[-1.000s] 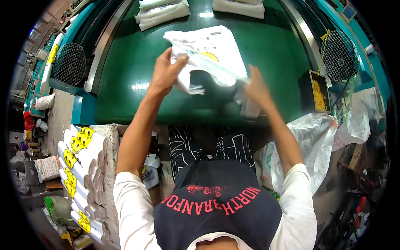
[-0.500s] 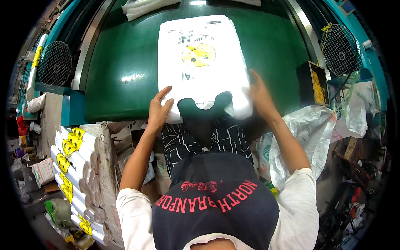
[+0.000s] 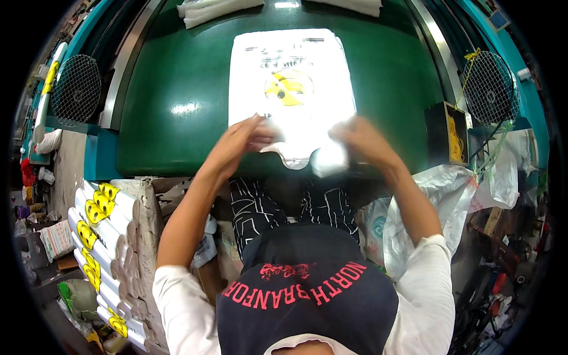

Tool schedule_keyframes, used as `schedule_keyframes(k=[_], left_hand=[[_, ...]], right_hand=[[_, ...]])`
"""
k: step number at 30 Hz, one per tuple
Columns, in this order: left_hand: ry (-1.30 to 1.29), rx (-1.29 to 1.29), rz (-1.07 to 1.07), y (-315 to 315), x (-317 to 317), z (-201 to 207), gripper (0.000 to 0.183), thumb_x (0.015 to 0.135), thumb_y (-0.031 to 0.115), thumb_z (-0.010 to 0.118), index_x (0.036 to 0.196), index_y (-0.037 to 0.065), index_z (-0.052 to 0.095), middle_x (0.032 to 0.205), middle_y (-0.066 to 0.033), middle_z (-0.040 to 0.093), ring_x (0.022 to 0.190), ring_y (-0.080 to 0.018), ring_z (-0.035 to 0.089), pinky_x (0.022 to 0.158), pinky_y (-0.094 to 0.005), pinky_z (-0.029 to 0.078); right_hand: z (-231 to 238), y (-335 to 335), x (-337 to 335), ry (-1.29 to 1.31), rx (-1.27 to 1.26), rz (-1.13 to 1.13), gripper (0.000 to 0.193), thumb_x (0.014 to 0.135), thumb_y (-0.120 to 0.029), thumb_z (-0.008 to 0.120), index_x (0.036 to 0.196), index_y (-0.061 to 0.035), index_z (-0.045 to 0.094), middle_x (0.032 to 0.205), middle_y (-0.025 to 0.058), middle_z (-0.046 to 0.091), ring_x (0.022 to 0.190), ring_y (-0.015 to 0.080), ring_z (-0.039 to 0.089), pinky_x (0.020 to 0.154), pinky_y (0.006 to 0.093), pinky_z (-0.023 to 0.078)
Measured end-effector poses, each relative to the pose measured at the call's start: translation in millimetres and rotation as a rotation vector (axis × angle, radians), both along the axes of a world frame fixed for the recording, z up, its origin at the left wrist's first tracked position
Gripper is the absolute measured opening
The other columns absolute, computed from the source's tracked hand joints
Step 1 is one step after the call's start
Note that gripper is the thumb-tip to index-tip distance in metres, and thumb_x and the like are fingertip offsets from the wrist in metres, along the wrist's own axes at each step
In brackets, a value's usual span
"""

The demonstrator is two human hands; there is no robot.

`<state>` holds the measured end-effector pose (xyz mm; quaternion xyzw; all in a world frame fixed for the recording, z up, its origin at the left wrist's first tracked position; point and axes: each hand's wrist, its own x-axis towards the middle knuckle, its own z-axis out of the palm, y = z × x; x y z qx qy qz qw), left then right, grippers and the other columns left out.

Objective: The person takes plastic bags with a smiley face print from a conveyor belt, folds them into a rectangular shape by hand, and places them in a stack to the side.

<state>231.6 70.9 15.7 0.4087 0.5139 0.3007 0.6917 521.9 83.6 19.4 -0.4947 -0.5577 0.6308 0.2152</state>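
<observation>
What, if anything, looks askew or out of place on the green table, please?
Nothing stands out. The white bag lies flat and square on the green table, and the left hand and right hand hold its handle end at the near edge.

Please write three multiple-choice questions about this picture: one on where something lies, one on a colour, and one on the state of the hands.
1. Where does the white plastic bag lie?
A. on the green table
B. on the floor
C. inside the black box

2. What colour is the round print on the bag?
A. red
B. yellow
C. blue

3. What are the two hands doing?
A. resting on the knees
B. holding a fan
C. gripping the bag's near end

Answers:
1 A, the bag lies flat on the green table.
2 B, its middle print is yellow.
3 C, left hand and right hand both pinch the near end.
</observation>
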Motion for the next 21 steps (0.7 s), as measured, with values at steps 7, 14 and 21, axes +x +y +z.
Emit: schedule_keyframes(k=[7,14,21], left_hand=[[1.108,1.079,-0.696,4,37,-51,0.072,0.088,0.044,0.055,0.143,0.006,0.03,0.15,-0.0163,0.023,0.137,-0.0358,0.023,0.109,-0.052,0.022],[1.023,1.099,-0.881,24,26,-46,0.086,0.076,0.037,0.071,0.144,0.009,0.027,0.151,-0.0136,0.022,0.137,-0.0332,0.025,0.109,-0.0484,0.024],[0.952,1.431,-0.102,87,49,-29,0.038,0.081,0.019,0.063,0.117,0.006,0.057,0.115,-0.0166,0.058,0.102,-0.0324,0.057,0.081,-0.0434,0.048]], right_hand=[[-24,21,-23,-0.072,0.169,0.128,0.049,0.092,-0.017,0.054,0.137,-0.0024,0.038,0.121,0.018,0.058,0.102,0.0269,0.063,0.079,0.0379,0.054],[-58,17,4,-0.708,1.206,0.279,0.031,0.075,-0.007,0.064,0.106,-0.0069,0.06,0.1,0.013,0.064,0.092,0.0276,0.063,0.078,0.0358,0.049],[-61,118,5,-0.623,0.455,0.152,0.045,0.092,-0.041,0.05,0.082,0.0023,0.06,0.071,0.0239,0.06,0.072,0.0383,0.059,0.065,0.0469,0.045]])
